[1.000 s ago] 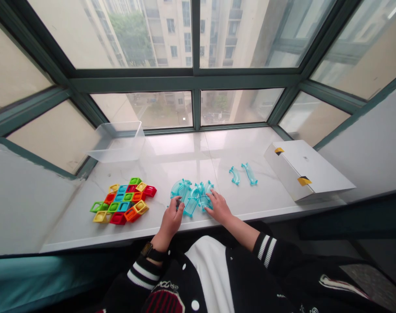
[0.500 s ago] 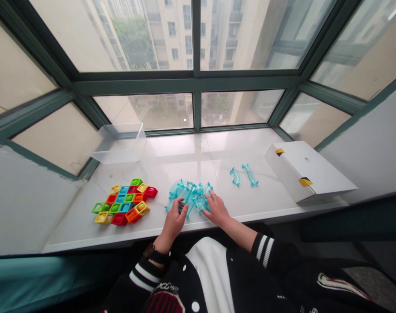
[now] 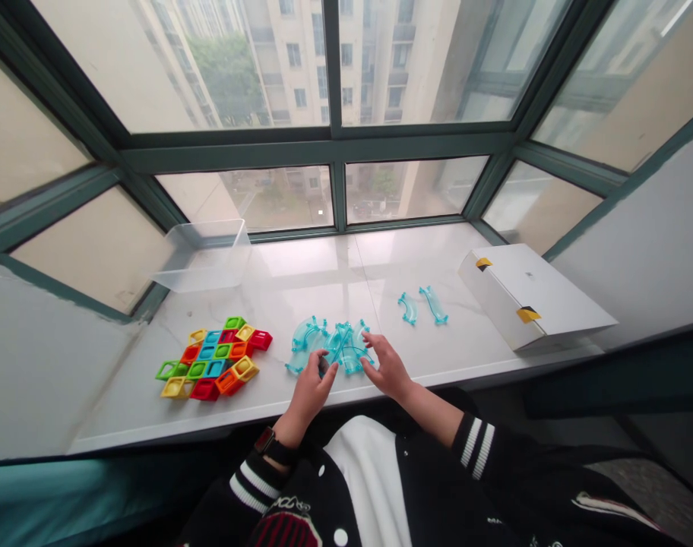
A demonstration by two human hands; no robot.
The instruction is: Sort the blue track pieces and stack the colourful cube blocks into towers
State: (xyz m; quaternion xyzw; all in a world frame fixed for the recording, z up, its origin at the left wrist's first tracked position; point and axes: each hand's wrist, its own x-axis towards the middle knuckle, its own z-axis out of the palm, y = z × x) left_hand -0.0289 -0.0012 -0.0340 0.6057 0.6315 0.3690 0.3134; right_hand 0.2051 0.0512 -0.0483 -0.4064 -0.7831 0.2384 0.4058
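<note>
Both hands had drawn back toward the desk edge at lower centre: left hand [image 3: 311, 387] pinched a small dark piece, right hand [image 3: 387, 368] spread open, beside the turquoise track pile [image 3: 330, 343].

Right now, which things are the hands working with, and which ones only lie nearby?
In use: left hand, right hand, pile of clear blue curved pieces.

Lying about: colourful blocks, clear tub, white box, two separate blue pieces.
</note>
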